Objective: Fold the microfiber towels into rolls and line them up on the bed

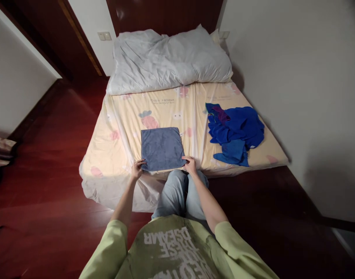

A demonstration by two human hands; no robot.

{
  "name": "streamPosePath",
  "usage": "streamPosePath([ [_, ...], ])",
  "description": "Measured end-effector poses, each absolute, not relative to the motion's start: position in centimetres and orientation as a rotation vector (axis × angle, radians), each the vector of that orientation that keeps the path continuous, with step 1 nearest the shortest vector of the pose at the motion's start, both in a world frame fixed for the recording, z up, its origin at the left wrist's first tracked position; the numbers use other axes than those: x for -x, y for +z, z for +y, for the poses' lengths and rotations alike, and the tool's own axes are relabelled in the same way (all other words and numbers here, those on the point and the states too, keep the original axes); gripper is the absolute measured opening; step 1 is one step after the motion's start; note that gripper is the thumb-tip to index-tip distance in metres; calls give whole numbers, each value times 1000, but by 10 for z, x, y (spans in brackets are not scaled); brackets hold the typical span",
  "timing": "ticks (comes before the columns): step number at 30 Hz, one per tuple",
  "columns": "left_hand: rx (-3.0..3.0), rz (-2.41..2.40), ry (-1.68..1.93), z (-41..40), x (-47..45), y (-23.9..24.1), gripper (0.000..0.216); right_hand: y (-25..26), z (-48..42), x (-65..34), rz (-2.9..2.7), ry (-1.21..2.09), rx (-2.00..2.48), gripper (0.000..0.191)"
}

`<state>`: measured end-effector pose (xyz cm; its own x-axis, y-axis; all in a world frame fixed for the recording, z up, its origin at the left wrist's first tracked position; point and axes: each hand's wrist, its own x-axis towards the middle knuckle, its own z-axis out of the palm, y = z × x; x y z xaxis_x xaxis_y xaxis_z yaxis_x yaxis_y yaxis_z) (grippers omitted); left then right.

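Note:
A grey-blue square towel lies spread out near the front edge of the bed, with a small white tag on its right side. My left hand pinches its near left corner between thumb and fingers. At the near right corner, my right hand grips the cloth the same way. To the right, a crumpled pile of blue cloths rests on the sheet, with a dark purple patch on top.
The bed's yellow sheet has a carrot print. A folded white quilt lies at the head end, against a dark headboard. My knees touch the front edge. A wall borders the right side; dark red floor lies left.

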<state>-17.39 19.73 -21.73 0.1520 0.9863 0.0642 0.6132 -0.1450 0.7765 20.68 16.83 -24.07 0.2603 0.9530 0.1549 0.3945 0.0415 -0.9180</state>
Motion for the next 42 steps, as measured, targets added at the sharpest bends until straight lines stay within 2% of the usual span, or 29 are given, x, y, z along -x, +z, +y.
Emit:
streamPosePath([
  [8,-1595,1484,940,194,173,-226,29,-230,165,-211,-1146,851,1544,51],
  [18,-1471,1450,997,185,175,-228,43,-228,152,-218,-1148,832,1591,38],
  [24,-1493,1497,1013,187,173,-227,43,-232,157,-214,-1098,813,1622,28],
  [34,-1460,1597,1060,187,171,-224,48,-240,165,-211,-1056,754,1626,50],
  [42,-1360,1677,1095,189,172,-236,52,-247,167,-213,-1066,694,1645,44],
])
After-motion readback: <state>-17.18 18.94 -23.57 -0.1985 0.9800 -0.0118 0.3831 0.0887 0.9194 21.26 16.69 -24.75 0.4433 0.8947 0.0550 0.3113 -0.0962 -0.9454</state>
